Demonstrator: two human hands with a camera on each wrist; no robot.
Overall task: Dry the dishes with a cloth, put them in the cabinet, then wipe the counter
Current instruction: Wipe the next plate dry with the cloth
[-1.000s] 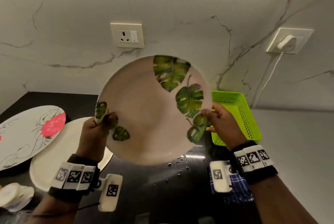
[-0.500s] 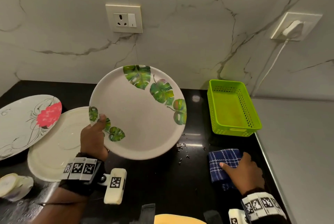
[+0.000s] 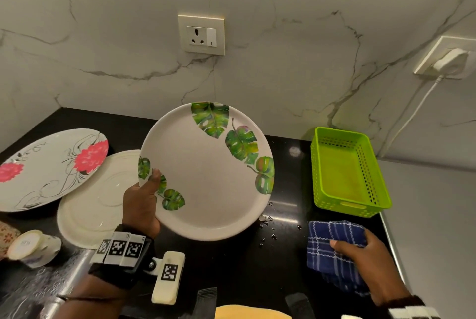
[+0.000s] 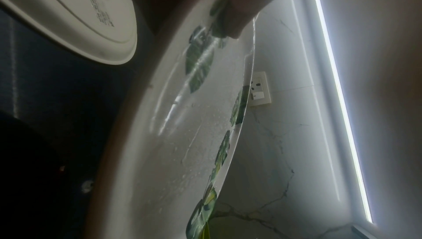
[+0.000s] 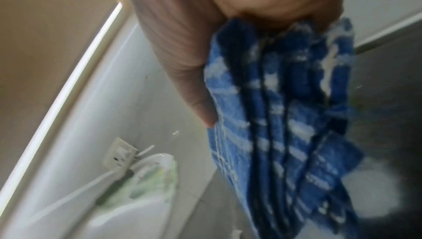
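Observation:
A white plate with green leaf prints [image 3: 206,171] is tilted up above the black counter [image 3: 237,267]. My left hand [image 3: 144,202] grips its left rim, thumb on the face. The left wrist view shows that wet plate [image 4: 194,134] edge-on with water drops on it. At the right front my right hand [image 3: 360,254] grips a blue checked cloth [image 3: 332,246], thumb on top. In the right wrist view the cloth [image 5: 274,116] hangs from my fingers, lifted off the counter.
A plate with pink flowers [image 3: 51,166] and a plain white plate [image 3: 98,197] lie at the left, with a small white tub [image 3: 28,244] in front. A green plastic basket [image 3: 347,171] stands at the back right. Water drops [image 3: 268,228] dot the counter. Wall sockets [image 3: 201,35] above.
My right hand let go of the plate's right rim, dropped to the counter and took hold of the blue cloth. The plate came lower, held by the left hand alone.

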